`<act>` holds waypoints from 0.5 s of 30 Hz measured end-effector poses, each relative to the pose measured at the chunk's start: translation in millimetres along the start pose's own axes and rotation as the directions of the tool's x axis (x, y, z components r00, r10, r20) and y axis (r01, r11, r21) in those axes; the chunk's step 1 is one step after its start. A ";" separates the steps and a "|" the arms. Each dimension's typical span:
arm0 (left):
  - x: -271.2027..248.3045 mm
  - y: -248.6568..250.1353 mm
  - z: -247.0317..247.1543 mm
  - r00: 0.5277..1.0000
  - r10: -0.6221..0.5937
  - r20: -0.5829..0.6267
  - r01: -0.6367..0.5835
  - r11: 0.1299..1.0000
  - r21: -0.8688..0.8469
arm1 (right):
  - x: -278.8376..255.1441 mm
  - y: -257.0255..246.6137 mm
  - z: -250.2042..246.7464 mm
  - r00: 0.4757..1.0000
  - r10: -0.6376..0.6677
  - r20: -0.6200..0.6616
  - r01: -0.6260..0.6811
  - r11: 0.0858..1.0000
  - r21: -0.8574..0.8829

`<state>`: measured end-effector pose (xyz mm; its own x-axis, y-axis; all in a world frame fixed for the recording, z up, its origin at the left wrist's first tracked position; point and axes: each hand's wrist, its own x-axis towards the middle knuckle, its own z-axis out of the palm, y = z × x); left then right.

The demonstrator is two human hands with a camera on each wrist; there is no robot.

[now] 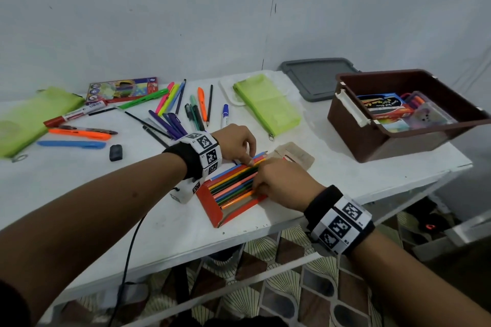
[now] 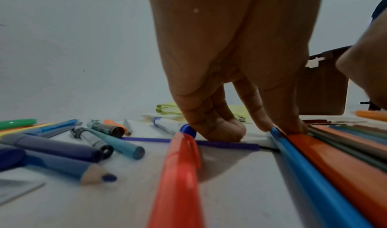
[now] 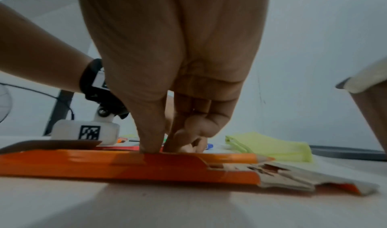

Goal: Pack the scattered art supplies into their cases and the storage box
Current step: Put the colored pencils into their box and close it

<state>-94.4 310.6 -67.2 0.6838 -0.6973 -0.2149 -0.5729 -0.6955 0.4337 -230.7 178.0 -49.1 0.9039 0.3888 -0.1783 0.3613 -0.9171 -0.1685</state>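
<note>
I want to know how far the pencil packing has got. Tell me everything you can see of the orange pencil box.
The orange pencil box is a flat cardboard case lying open on the white table near its front edge. Coloured pencils lie side by side in it, tips toward the torn, pale flap at its far end. The left hand presses fingertips on the far-side pencils; the right hand rests fingers on the pencils near the box's near wall.
</note>
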 end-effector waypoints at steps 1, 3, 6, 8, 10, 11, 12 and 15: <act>0.4 0.1 -0.1 1.000 0.000 0.004 0.000 1.000 -0.001 | 1.1 -2.3 2.0 1.000 -0.010 0.012 0.010 1.000 -0.026; 0.4 1.4 -1.0 1.000 0.005 0.012 -0.005 1.000 0.003 | 4.5 -5.0 3.8 1.000 -0.007 0.013 0.008 0.999 -0.041; 1.0 1.6 -1.4 1.000 0.012 0.015 -0.012 1.000 0.008 | 9.1 -7.3 1.9 0.999 -0.029 0.024 0.029 1.000 -0.012; 0.6 2.3 -1.7 1.000 0.012 0.011 -0.013 1.000 0.018 | 11.8 -8.4 1.0 0.997 -0.058 0.050 0.058 0.998 -0.003; -0.1 3.0 -1.8 1.000 0.012 0.004 -0.012 1.000 0.020 | 14.3 -9.1 0.4 0.994 -0.080 0.077 0.079 0.997 0.013; -0.6 3.3 -1.5 1.000 0.014 -0.002 -0.014 1.000 0.020 | 15.6 -8.7 1.1 0.992 -0.091 0.084 0.090 0.996 0.021; -1.0 3.4 -1.3 1.000 0.016 -0.009 -0.016 1.000 0.025 | 16.4 -8.2 1.5 0.991 -0.098 0.091 0.096 0.995 0.025; -1.1 2.2 -0.7 1.000 0.018 -0.023 -0.017 0.999 0.037 | 17.7 -6.0 1.5 0.987 -0.130 0.095 0.126 0.991 0.048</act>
<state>-96.1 310.0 -65.4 0.6836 -0.7054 -0.1875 -0.6006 -0.6896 0.4045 -217.2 190.5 -52.7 0.8234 0.5112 -0.2464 0.4605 -0.8557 -0.2361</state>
